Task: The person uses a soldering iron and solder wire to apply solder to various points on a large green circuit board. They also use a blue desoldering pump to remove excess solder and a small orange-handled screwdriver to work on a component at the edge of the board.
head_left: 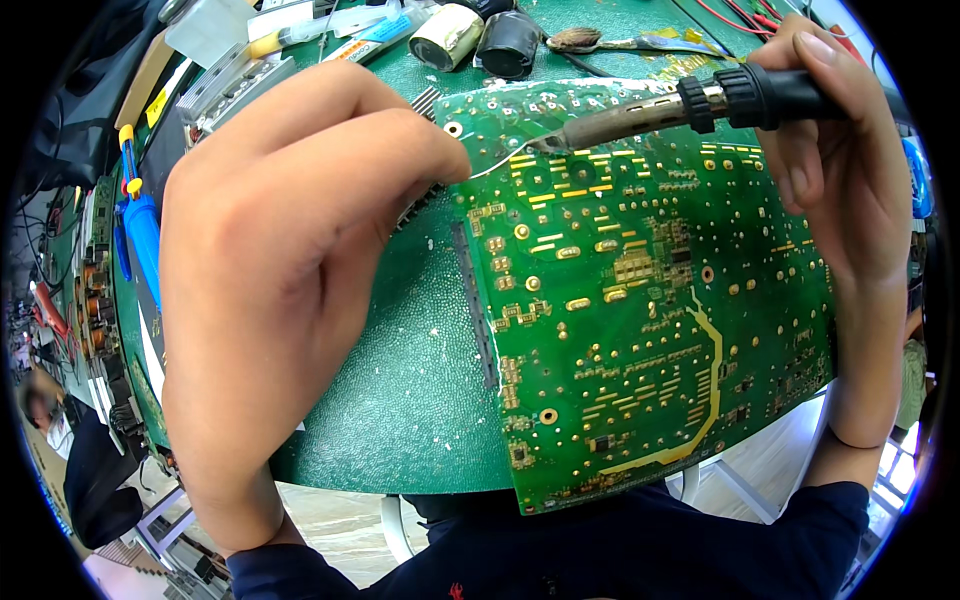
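My left hand [280, 230] is closed in a pinch on a thin solder wire [492, 167], which runs to the tip of a soldering iron [640, 115] near the top left part of a green circuit board [650, 370]. My right hand [835, 170] grips the iron's black handle from the right. The board lies on a green mat [390, 420] with its gold pads and small components facing up, and its lower edge extends past the mat's front edge. A finned metal part [423, 103] shows behind my left fingers, partly hidden.
Two small cans [445, 38], a brush [575, 42] and tubes [375, 35] lie along the back. Metal pieces [235, 85], a blue pen-like tool [140, 240] and stacked boards [100, 300] are at the left. Another person [45, 410] is at the far left edge.
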Available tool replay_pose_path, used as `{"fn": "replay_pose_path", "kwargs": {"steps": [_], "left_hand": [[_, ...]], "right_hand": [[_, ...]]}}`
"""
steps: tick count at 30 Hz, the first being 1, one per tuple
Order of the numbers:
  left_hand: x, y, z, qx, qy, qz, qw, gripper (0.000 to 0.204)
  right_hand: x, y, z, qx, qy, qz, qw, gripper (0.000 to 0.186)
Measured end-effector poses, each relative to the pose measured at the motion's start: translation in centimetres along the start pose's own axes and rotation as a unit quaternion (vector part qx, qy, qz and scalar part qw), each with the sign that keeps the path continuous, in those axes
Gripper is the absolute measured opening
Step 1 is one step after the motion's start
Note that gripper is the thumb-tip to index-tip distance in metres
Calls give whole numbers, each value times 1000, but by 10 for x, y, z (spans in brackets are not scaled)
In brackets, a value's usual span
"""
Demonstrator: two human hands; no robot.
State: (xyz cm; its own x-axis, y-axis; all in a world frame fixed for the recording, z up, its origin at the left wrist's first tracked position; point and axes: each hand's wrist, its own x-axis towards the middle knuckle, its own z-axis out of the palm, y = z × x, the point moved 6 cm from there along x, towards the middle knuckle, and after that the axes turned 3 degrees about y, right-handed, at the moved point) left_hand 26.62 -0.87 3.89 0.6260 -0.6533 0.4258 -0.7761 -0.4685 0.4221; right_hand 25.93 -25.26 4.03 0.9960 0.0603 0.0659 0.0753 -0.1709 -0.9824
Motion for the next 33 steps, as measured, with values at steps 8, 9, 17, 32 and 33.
{"fn": "replay_pose_path", "kwargs": {"steps": [8,9,17,32,33], "left_hand": [[-4,14,0,-34,90,0,995,22],[-5,14,0,-38,89,0,995,22],[7,15,0,44,-28,-2,999,21],[-3,6,-6,29,5,4,1000,19],[-3,6,-7,32,5,5,999,19]], "right_hand": [[3,-4,0,-27,8,-12,1000,41],[3,-3,-1,-28,6,-11,1000,41],[4,9,-13,9,37,35,999,36],[7,7,-9,-1,2,40,999,34],[8,6,-8,-2,-2,38,999,34]]}}
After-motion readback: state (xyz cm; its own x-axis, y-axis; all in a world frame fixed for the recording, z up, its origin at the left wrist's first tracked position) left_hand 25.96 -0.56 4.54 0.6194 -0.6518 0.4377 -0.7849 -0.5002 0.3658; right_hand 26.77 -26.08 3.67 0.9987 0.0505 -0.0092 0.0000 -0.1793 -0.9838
